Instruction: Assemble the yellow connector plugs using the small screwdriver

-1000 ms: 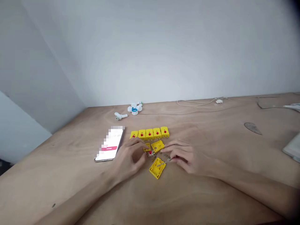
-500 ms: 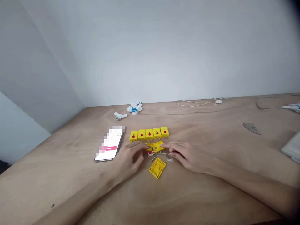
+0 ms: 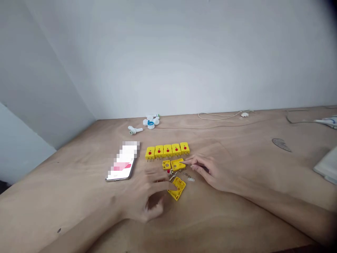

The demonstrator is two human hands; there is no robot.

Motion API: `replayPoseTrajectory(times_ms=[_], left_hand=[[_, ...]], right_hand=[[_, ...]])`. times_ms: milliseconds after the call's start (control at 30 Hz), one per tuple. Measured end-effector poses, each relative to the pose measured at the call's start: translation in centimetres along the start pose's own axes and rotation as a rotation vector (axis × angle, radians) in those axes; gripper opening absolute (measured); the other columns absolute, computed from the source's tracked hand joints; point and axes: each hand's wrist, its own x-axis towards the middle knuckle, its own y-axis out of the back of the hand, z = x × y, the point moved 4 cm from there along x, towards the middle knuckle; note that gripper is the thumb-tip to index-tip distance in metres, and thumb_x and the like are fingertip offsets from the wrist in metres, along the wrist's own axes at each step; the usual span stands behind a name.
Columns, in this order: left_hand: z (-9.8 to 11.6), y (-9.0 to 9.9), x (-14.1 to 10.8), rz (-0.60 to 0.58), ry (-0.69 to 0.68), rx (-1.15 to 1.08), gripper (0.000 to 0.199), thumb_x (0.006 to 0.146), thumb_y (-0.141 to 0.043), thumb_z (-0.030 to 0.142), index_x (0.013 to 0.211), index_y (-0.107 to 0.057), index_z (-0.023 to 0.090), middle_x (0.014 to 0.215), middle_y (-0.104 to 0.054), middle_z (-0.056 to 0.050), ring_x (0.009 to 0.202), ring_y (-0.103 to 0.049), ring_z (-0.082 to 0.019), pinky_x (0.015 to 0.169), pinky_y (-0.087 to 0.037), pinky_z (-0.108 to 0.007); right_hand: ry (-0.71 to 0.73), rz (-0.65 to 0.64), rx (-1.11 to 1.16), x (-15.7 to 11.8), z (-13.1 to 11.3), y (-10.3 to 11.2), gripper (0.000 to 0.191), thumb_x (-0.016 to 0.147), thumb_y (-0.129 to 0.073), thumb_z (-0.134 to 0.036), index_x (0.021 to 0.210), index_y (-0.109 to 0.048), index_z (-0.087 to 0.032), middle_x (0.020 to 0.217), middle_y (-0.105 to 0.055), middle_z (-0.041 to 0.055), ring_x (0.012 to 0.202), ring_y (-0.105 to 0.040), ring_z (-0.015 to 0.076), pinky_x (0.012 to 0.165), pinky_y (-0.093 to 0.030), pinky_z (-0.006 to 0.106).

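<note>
My left hand (image 3: 147, 193) is spread, its index finger reaching over an open yellow case half (image 3: 178, 192) that lies hollow side up. With a fingertip, my right hand (image 3: 206, 171) touches the right edge of a yellow shell (image 3: 178, 164); its other fingers are loosely apart. Beside that shell lies a small yellow frame (image 3: 166, 164). Between these pieces are a red button part (image 3: 168, 171), metal bits (image 3: 173, 175) and a small white strip (image 3: 191, 179). Behind them stands a row of several yellow plugs (image 3: 167, 150) with red buttons and metal pins.
A phone (image 3: 122, 163) lies left of the parts. White fittings (image 3: 151, 123), one with a blue ring, sit near the wall, with another white fitting (image 3: 135, 130) beside them. A thin cord (image 3: 221, 116) runs along the back. A white object (image 3: 328, 165) is at the right edge.
My left hand has left the small yellow frame and moved toward me, over the open case half. My right hand has barely moved.
</note>
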Motion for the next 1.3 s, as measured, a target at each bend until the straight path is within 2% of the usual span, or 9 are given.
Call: replayPoseTrajectory(times_ms=[367,567,733,833,933,1033,1167,1233,1300], left_hand=[[-1.0,0.0,0.1,0.007,0.034,0.031,0.026,0.078,-0.053,0.012,0.097,-0.067,0.021,0.101,-0.071,-0.008,0.092,-0.066,-0.024,0.091,-0.052,-0.041],[-1.5,0.4,0.0,0.071,0.069,0.066,0.022,0.082,-0.055,0.013,0.099,-0.067,0.020,0.106,-0.070,-0.009,0.097,-0.066,-0.025,0.088,-0.053,-0.039],[-2.0,-0.2,-0.2,0.064,0.077,0.061,0.017,0.084,-0.063,0.022,0.100,-0.068,0.021,0.105,-0.070,-0.008,0.096,-0.066,-0.024,0.090,-0.054,-0.039],[-2.4,-0.7,-0.4,0.085,0.100,0.072,0.013,0.089,-0.065,0.027,0.100,-0.068,0.021,0.107,-0.070,-0.008,0.097,-0.066,-0.024,0.090,-0.054,-0.039],[-2.7,-1.2,-0.4,0.081,0.140,0.070,0.014,0.092,-0.066,0.031,0.103,-0.068,0.022,0.110,-0.069,-0.007,0.101,-0.065,-0.024,0.092,-0.053,-0.039],[-2.6,-1.4,-0.4,0.088,0.159,0.076,0.018,0.093,-0.066,0.034,0.107,-0.067,0.023,0.111,-0.070,-0.006,0.104,-0.064,-0.025,0.095,-0.051,-0.040],[-2.4,-0.9,-0.2,0.138,0.200,0.089,0.016,0.093,-0.066,0.037,0.101,-0.067,0.022,0.107,-0.069,-0.007,0.101,-0.064,-0.026,0.091,-0.052,-0.041],[-2.4,-0.4,-0.2,0.184,0.237,0.095,0.012,0.095,-0.060,0.032,0.097,-0.066,0.022,0.105,-0.068,-0.008,0.098,-0.064,-0.025,0.087,-0.052,-0.040],[-2.3,0.0,-0.1,0.222,0.275,0.108,0.010,0.094,-0.056,0.027,0.095,-0.065,0.021,0.102,-0.067,-0.008,0.095,-0.063,-0.025,0.083,-0.052,-0.038]], right_hand=[[0.027,0.001,-0.006,0.0,-0.1,-0.2,0.018,0.104,-0.047,-0.029,0.105,-0.064,-0.022,0.109,-0.073,0.0057,0.090,-0.067,0.0193,0.079,-0.052,0.032],[0.047,0.130,0.003,-0.3,0.3,0.3,0.019,0.101,-0.054,-0.029,0.096,-0.070,-0.022,0.091,-0.073,0.0037,0.082,-0.066,0.0181,0.076,-0.052,0.031],[-0.163,0.283,0.192,-0.2,1.5,0.4,0.025,0.097,-0.059,-0.041,0.105,-0.073,-0.022,0.076,-0.071,0.0026,0.066,-0.063,0.0178,0.059,-0.052,0.029],[-0.309,0.355,0.389,0.0,2.5,0.3,0.032,0.093,-0.062,-0.044,0.116,-0.066,-0.022,0.066,-0.065,-0.0015,0.050,-0.053,0.0129,0.046,-0.043,0.025],[-0.424,0.375,0.544,0.3,3.0,0.4,0.029,0.089,-0.065,-0.043,0.107,-0.069,-0.021,0.070,-0.066,-0.0011,0.043,-0.044,0.0086,0.040,-0.034,0.022],[-0.521,0.359,0.787,0.5,2.9,0.5,0.028,0.084,-0.064,-0.036,0.104,-0.074,-0.018,0.088,-0.076,0.0065,0.048,-0.053,0.0108,0.042,-0.039,0.024],[-0.478,0.323,1.049,0.7,2.1,0.8,0.030,0.083,-0.060,-0.031,0.104,-0.076,-0.017,0.122,-0.073,0.0123,0.082,-0.073,0.0210,0.066,-0.056,0.031],[-0.474,0.324,1.007,0.6,2.0,0.7,0.025,0.083,-0.067,-0.032,0.101,-0.076,-0.017,0.123,-0.072,0.0117,0.090,-0.074,0.0233,0.071,-0.057,0.032],[-0.485,0.343,0.903,0.5,2.3,0.5,0.026,0.084,-0.073,-0.039,0.096,-0.075,-0.016,0.110,-0.077,0.0118,0.084,-0.074,0.0223,0.068,-0.057,0.031]])
